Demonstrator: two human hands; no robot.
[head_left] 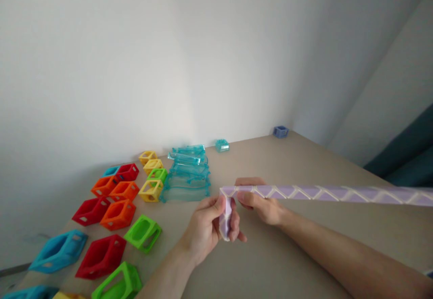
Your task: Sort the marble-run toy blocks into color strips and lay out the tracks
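A long lavender strip (314,194) with white zigzag lines runs level from the middle of the view past the right edge. At its left end a short section bends downward. My left hand (211,224) is closed round this short section, thumb in front and fingers behind and to the right. Just right of the bend, my right hand (255,200) pinches the long part between thumb and fingers. The strip is held above the beige table (250,263), and its far right end lies outside the view.
On the left of the table stand several open-sided blocks, among them a red one (101,257) and a green one (143,233). Clear teal pieces (187,172) lie behind my hands. A small teal piece (222,145) and a blue block (280,131) are near the wall.
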